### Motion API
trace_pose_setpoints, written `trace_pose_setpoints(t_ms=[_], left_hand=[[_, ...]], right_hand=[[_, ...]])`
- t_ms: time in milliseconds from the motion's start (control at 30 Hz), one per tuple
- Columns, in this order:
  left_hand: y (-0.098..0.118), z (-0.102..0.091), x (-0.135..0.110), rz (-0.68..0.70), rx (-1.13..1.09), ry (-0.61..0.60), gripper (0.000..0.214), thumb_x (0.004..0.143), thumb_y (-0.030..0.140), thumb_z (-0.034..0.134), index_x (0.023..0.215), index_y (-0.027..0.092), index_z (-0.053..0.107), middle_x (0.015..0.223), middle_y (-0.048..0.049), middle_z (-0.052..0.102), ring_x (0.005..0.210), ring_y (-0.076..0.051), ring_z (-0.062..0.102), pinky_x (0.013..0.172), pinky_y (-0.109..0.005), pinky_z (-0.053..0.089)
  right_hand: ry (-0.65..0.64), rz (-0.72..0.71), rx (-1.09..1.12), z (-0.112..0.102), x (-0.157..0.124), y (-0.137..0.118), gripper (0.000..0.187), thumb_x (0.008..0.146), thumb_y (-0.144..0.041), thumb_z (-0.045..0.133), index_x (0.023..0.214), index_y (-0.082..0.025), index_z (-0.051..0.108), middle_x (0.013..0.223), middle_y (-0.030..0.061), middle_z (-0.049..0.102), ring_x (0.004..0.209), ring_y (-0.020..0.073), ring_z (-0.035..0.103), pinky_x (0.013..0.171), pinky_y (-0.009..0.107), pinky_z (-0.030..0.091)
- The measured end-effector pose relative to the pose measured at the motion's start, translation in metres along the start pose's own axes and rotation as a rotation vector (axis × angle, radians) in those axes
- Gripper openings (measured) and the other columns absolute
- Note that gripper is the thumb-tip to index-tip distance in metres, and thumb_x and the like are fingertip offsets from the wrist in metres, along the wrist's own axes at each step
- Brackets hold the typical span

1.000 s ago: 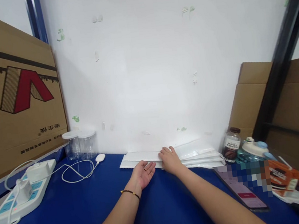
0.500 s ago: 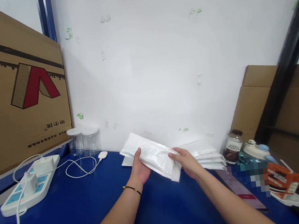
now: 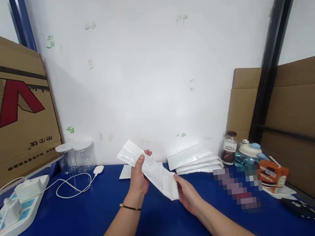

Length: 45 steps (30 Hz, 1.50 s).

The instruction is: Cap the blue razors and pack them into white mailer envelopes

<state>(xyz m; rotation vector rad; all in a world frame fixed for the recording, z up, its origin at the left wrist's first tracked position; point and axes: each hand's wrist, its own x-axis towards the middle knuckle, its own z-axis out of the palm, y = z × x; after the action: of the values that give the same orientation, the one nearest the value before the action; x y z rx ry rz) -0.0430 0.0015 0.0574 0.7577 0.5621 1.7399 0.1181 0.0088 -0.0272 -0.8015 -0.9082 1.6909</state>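
Note:
A white, glossy padded mailer (image 3: 156, 173) is held up at a slant over the blue table, its upper end to the left. My left hand (image 3: 139, 176) grips its middle, thumb on the front face and fingers behind. At the lower right end, my right hand (image 3: 187, 194) is closed on the edge, with most of its fingertips hidden. Behind the held mailer another flat white mailer (image 3: 125, 172) lies on the table, partly covered from view. To the right, several similar mailers form a stack (image 3: 193, 157) against the wall.
At left are a white power strip (image 3: 27, 210) with plugs and a cable, two clear lidded jars (image 3: 83, 156) and a large carton (image 3: 18, 140). On the right stand a brown-capped bottle (image 3: 229, 148), a teal bottle (image 3: 246, 154) and an orange carton (image 3: 271, 174).
The mailer has turned to a steeper slant, and its right end has come down with my right hand. My left hand now reaches farther around it. The whole view has shifted right.

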Motion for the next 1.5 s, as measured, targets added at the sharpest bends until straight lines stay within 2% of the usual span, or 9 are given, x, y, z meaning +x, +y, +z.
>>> trace_pose_setpoints(t_ms=[367,433,567,700,833,967,1233,1367,1500], left_hand=[[-0.008,-0.008,0.004,-0.162,-0.138,0.028,0.037,0.076,0.035,0.055,0.105,0.012,0.062,0.107,-0.0113,0.064,0.089,-0.022,0.062,0.079,-0.031,0.049],[-0.012,-0.012,0.008,-0.204,-0.188,0.047,0.035,0.077,0.033,0.057,0.105,0.013,0.061,0.101,-0.0108,0.066,0.088,-0.022,0.062,0.08,-0.032,0.049],[-0.019,-0.02,0.018,-0.203,-0.255,0.188,0.041,0.079,0.048,0.056,0.111,0.022,0.053,0.095,-0.0067,0.064,0.088,-0.02,0.062,0.081,-0.034,0.051],[-0.026,-0.026,0.022,-0.239,-0.259,0.326,0.051,0.076,0.061,0.052,0.115,0.028,0.047,0.097,-0.005,0.059,0.088,-0.018,0.061,0.08,-0.034,0.052],[-0.032,-0.028,0.021,-0.111,-0.227,0.381,0.033,0.077,0.035,0.062,0.107,0.023,0.053,0.088,-0.0014,0.06,0.081,-0.014,0.062,0.078,-0.027,0.051],[-0.032,-0.023,0.016,0.002,-0.142,0.238,0.034,0.075,0.025,0.063,0.108,0.024,0.055,0.092,-0.001,0.063,0.084,-0.013,0.063,0.077,-0.026,0.05],[-0.011,0.002,0.003,0.176,0.028,-0.025,0.055,0.069,0.032,0.069,0.12,0.024,0.051,0.1,-0.0036,0.065,0.094,-0.019,0.061,0.083,-0.031,0.046],[0.001,0.001,0.007,0.221,0.051,-0.019,0.057,0.067,0.033,0.069,0.12,0.022,0.051,0.097,-0.0042,0.065,0.092,-0.02,0.061,0.081,-0.031,0.047],[0.01,-0.004,0.012,0.199,0.026,0.011,0.052,0.068,0.033,0.068,0.118,0.025,0.052,0.093,-0.0018,0.066,0.09,-0.018,0.062,0.081,-0.03,0.047]], right_hand=[[-0.165,0.037,-0.107,-0.004,-0.009,-0.016,0.041,0.067,-0.028,0.071,0.103,-0.014,0.057,0.095,0.0097,0.068,0.081,0.0234,0.065,0.075,0.038,0.05],[-0.098,-0.089,-0.224,-0.007,-0.009,-0.02,0.037,0.068,-0.029,0.071,0.099,-0.015,0.058,0.091,0.0078,0.068,0.078,0.0226,0.064,0.073,0.037,0.05],[0.061,-0.626,-0.702,-0.014,-0.008,-0.032,0.014,0.073,-0.022,0.061,0.086,-0.018,0.063,0.084,0.0051,0.067,0.081,0.0219,0.061,0.076,0.035,0.047],[-0.128,-0.892,-1.192,-0.022,-0.01,-0.038,0.033,0.071,-0.006,0.046,0.09,-0.024,0.066,0.101,0.0036,0.065,0.095,0.0194,0.058,0.084,0.031,0.044],[-0.297,-0.782,-1.445,-0.027,-0.013,-0.037,0.04,0.068,-0.004,0.045,0.096,-0.025,0.065,0.106,0.0012,0.064,0.094,0.0167,0.06,0.081,0.026,0.045],[-0.406,-0.647,-1.467,-0.037,-0.02,-0.047,0.058,0.061,0.0,0.045,0.11,-0.026,0.059,0.112,0.001,0.061,0.098,0.017,0.058,0.084,0.026,0.045],[-0.225,-0.47,-1.435,-0.056,-0.017,-0.06,0.065,0.058,0.002,0.041,0.117,-0.022,0.054,0.117,0.0063,0.057,0.104,0.0201,0.054,0.087,0.031,0.043],[-0.317,-0.364,-1.402,-0.055,-0.018,-0.056,0.07,0.064,-0.013,0.058,0.131,-0.02,0.042,0.133,0.0094,0.045,0.118,0.0255,0.044,0.1,0.036,0.034],[-0.324,-0.232,-1.4,-0.051,-0.016,-0.045,0.103,0.059,-0.047,0.072,0.143,-0.021,0.018,0.147,0.0118,0.022,0.132,0.0321,0.022,0.107,0.044,0.022]])
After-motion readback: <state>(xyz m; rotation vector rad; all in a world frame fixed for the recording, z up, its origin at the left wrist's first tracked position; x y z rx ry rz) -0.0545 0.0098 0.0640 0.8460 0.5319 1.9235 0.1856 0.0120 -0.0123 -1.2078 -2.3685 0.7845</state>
